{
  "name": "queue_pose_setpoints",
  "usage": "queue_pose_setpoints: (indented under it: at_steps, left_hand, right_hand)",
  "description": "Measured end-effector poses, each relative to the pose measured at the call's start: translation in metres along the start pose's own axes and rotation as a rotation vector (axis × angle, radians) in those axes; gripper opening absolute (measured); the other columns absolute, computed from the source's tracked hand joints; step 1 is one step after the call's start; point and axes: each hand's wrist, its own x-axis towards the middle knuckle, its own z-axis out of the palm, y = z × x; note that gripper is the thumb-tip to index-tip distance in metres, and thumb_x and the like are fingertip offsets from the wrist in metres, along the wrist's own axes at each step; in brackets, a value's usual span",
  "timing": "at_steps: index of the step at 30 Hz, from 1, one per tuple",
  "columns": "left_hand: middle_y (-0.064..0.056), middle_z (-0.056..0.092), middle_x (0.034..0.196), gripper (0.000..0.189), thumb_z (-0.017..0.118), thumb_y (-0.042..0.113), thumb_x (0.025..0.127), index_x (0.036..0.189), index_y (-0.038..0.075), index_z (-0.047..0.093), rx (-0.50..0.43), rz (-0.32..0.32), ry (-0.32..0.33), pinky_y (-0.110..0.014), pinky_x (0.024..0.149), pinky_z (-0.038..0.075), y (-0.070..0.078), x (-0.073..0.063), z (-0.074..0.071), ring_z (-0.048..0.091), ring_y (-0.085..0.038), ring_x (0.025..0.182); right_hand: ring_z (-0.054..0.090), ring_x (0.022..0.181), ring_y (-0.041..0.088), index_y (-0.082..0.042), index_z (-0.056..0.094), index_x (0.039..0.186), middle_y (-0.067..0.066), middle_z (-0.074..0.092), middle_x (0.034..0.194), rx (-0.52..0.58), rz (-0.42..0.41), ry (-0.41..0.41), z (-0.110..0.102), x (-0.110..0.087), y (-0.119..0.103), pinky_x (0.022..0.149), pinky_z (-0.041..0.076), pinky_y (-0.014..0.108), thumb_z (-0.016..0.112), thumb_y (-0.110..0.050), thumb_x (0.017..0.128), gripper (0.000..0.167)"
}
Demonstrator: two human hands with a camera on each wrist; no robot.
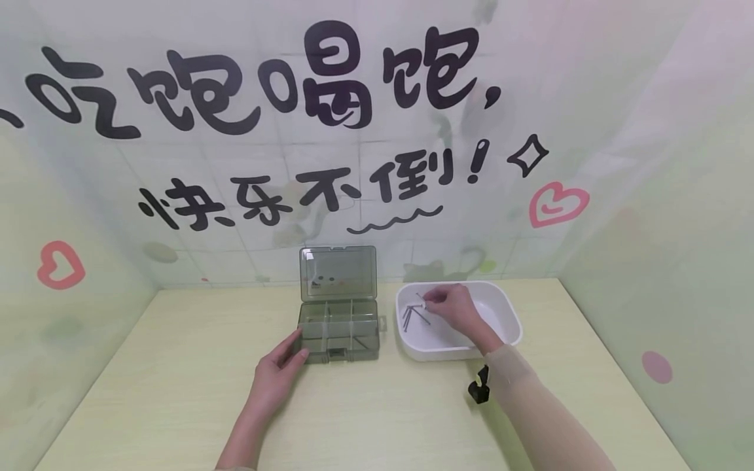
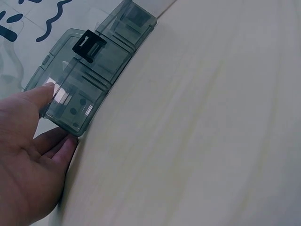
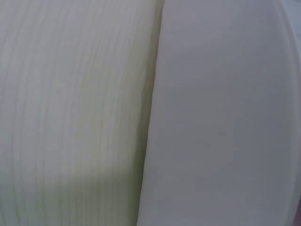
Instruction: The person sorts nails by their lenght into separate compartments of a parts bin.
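Note:
My left hand [image 1: 279,371] holds the near left corner of a grey see-through compartment box [image 1: 338,355], thumb at the front wall and fingers round the side. In the left wrist view, the thumb and curled fingers of that hand [image 2: 28,150] grip the end of the box [image 2: 80,101]. Its lid [image 1: 338,275] stands raised at the back, and a nail [image 1: 360,343] lies in the right front compartment. Over the left part of a white tub [image 1: 459,354], my right hand [image 1: 458,309] pinches a thin nail [image 1: 419,296], mostly hidden by the fingertips. Several nails [image 1: 408,319] lie below it.
Both things stand on a pale wooden table [image 1: 377,418], side by side, with a narrow gap between them. A printed wall sheet [image 1: 265,150] rises behind, and side panels close in left and right. The right wrist view shows the tub's outer wall [image 3: 221,113] close up.

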Motion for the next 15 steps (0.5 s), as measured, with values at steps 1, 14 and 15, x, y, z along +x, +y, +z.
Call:
queue_pose_setpoints:
  at_steps: [1,14,15]
  left_hand:
    - [-0.024,0.037,0.159,0.057,0.063,0.031,0.104,0.155,0.012,0.045,0.001,0.001,0.000,-0.038,0.112,0.042,0.000,0.000,0.000,0.041,-0.040,0.143]
    - [-0.024,0.038,0.158,0.056,0.063,0.028,0.105,0.155,0.011,0.045,0.004,0.004,0.001,-0.037,0.113,0.041,-0.001,0.001,0.000,0.041,-0.038,0.143]
    - [-0.024,0.038,0.158,0.056,0.063,0.028,0.105,0.155,0.012,0.045,0.004,0.005,0.001,-0.037,0.113,0.041,-0.001,0.001,0.000,0.041,-0.038,0.143]
  right_hand:
    - [0.071,0.086,0.023,0.002,0.077,0.099,0.012,0.076,0.092,0.006,-0.008,0.003,0.000,-0.001,-0.002,0.078,0.063,0.033,0.077,-0.001,0.086,0.014]
    - [0.071,0.082,0.019,0.001,0.079,0.097,0.010,0.077,0.090,0.063,-0.064,-0.001,0.010,-0.007,-0.022,0.074,0.062,0.028,0.076,0.002,0.084,0.013]
    - [0.070,0.080,0.019,0.001,0.079,0.098,0.010,0.077,0.089,0.070,-0.068,-0.008,0.011,-0.007,-0.024,0.072,0.062,0.027,0.076,0.002,0.084,0.014]
